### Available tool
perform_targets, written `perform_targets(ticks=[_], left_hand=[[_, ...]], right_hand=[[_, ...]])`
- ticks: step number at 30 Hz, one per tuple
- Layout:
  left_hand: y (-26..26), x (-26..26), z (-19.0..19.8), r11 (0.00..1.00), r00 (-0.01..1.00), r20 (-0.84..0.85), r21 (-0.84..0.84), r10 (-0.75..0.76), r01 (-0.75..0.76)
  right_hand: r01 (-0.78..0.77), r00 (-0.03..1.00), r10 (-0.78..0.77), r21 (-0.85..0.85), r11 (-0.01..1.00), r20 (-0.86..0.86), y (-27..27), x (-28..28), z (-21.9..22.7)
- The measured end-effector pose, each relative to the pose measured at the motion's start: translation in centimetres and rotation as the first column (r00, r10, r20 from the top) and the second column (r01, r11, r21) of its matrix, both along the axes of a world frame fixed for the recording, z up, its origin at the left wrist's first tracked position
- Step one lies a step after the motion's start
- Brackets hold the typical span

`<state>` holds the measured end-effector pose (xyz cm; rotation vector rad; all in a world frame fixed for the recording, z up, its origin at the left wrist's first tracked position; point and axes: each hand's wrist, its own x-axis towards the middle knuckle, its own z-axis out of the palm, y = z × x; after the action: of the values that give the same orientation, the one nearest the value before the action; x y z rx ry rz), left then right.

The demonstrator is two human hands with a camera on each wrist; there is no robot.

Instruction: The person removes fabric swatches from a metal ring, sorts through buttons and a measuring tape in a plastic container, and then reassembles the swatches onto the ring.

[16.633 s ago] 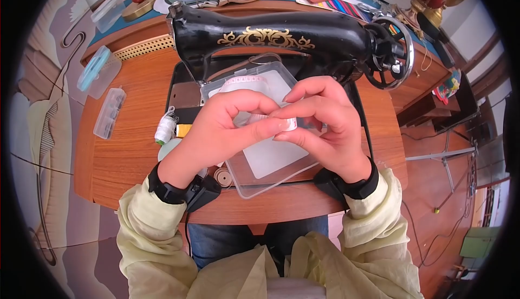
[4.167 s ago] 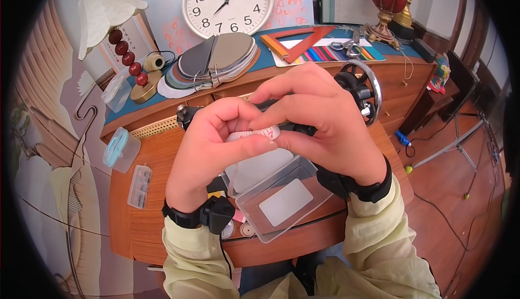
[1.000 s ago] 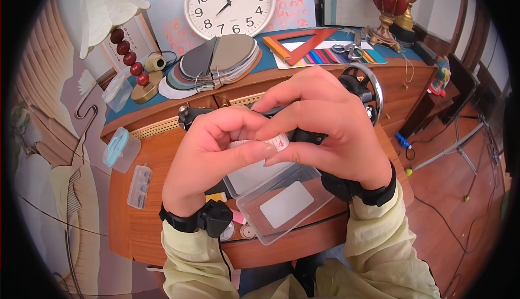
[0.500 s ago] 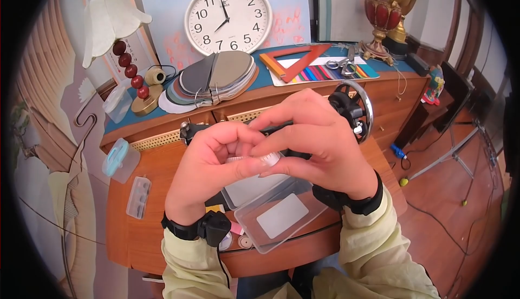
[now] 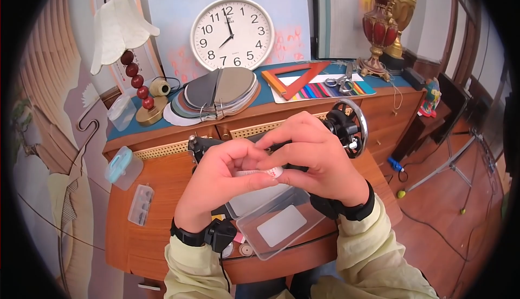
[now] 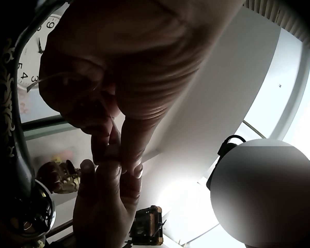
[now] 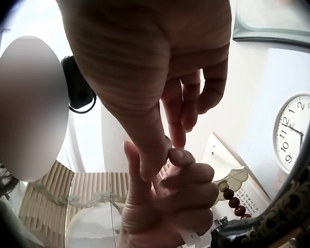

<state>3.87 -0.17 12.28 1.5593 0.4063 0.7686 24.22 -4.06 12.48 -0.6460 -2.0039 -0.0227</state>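
White measuring tape (image 5: 275, 172) is curving between the left hand (image 5: 214, 179) and the right hand (image 5: 324, 161), both of which are pinching it with thumb and fingers above the surface (image 5: 162, 245), near the clear box (image 5: 250, 235). Should either thumb be slackening, the curved strip could be springing loose and slipping, probably towards the box or the black machine (image 5: 202, 145). The box is sitting near the front edge, the handwheel (image 5: 351, 127) is limiting room rightward, and wider space is extending leftward to the compartment case (image 5: 141, 205).
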Motion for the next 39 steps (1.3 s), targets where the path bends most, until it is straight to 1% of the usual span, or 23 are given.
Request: perform_targets(ticks=[1,4,6,9,10,12,13,15,16,18,19,21,22,25,27,30,31,34,36,37,39], left_hand=[[-0.2,0.1,0.2,0.999,1.000,0.017,-0.043,-0.003,0.004],[-0.1,-0.3,0.6,0.999,0.999,0.023,0.008,-0.034,0.034],[0.0,-0.3,0.5,0.999,0.999,0.004,0.012,-0.034,0.034],[0.5,-0.2,-0.1,1.000,1.000,-0.009,0.029,0.008,-0.008],[0.6,-0.2,-0.3,0.999,1.000,-0.010,0.037,0.029,-0.029],[0.2,0.0,0.0,1.000,1.000,0.025,-0.011,0.009,-0.009],[0.1,0.0,0.0,0.999,0.999,0.044,-0.034,-0.001,0.002],[0.4,-0.3,-0.2,0.998,0.998,0.050,0.030,-0.048,0.046],[0.5,-0.4,-0.3,0.996,0.996,0.052,0.063,-0.072,0.068],[0.4,-0.3,-0.2,0.997,0.994,0.086,0.021,-0.073,0.071],[0.3,-0.2,-0.2,0.997,0.992,0.102,0.000,-0.072,0.073],[0.5,-0.3,-0.4,0.998,0.997,0.061,-0.024,-0.050,0.052],[0.6,-0.3,-0.5,0.999,0.998,0.041,-0.035,-0.040,0.041],[0.9,-0.4,-0.6,0.999,0.999,-0.037,0.039,-0.015,0.017],[0.8,-0.3,-0.4,0.999,1.000,0.000,0.037,0.002,-0.002],[0.7,-0.4,-0.2,1.000,1.000,0.020,0.027,0.006,-0.006],[0.7,-0.4,-0.2,1.000,1.000,0.020,0.023,0.004,-0.004],[0.6,0.0,-0.5,0.994,0.997,-0.033,0.080,0.071,-0.068],[0.8,0.0,-0.6,0.996,0.998,-0.038,0.069,0.055,-0.052],[0.8,0.0,-0.6,0.997,0.998,-0.041,0.063,0.047,-0.045],[0.1,0.2,-0.1,1.000,1.000,-0.007,-0.022,0.005,-0.006]], right_hand=[[-0.014,1.000,0.014,-0.010,1.000,-0.008,0.0,0.1,0.1],[-0.056,0.998,0.055,-0.027,0.998,-0.037,0.0,0.1,0.4],[-0.080,0.995,0.078,-0.023,0.997,-0.062,-0.1,-0.1,0.5],[0.029,0.998,-0.029,0.003,1.000,-0.052,-0.4,-0.5,0.5],[0.038,0.999,-0.038,0.008,0.999,-0.031,-0.3,-0.5,0.3],[0.056,0.998,-0.056,0.019,0.998,0.012,-0.2,-0.2,0.0],[0.020,1.000,-0.020,0.002,1.000,0.012,-0.2,-0.2,0.2],[-0.049,0.999,0.049,-0.030,0.998,0.009,-0.4,-0.2,0.5],[-0.039,0.999,0.039,-0.018,0.999,-0.006,-0.4,-0.2,0.6],[-0.020,0.999,0.020,0.005,1.000,-0.036,-0.5,-0.4,0.7],[0.013,1.000,-0.013,0.021,1.000,-0.021,-0.5,-0.5,0.7],[0.080,0.997,-0.081,0.052,0.995,0.005,-0.4,-0.6,0.4],[0.079,0.997,-0.080,0.064,0.995,0.021,-0.3,-0.6,0.2],[0.085,0.995,-0.089,0.075,0.994,0.049,-0.1,-0.7,0.0],[0.107,0.993,-0.109,0.056,0.993,0.045,-0.2,-0.5,0.0],[0.039,0.999,-0.039,-0.006,0.999,-0.006,-0.3,-0.2,0.5],[0.041,0.999,-0.041,0.006,0.999,-0.018,-0.3,-0.3,0.5],[0.059,0.998,-0.058,0.041,0.997,-0.032,-0.4,-0.7,0.3],[0.087,0.996,-0.086,0.062,0.994,-0.013,-0.4,-0.6,0.0],[0.086,0.996,-0.086,0.045,0.995,0.001,-0.5,-0.5,-0.1],[0.086,0.996,-0.087,0.012,0.996,0.029,-0.8,-0.3,0.0]])
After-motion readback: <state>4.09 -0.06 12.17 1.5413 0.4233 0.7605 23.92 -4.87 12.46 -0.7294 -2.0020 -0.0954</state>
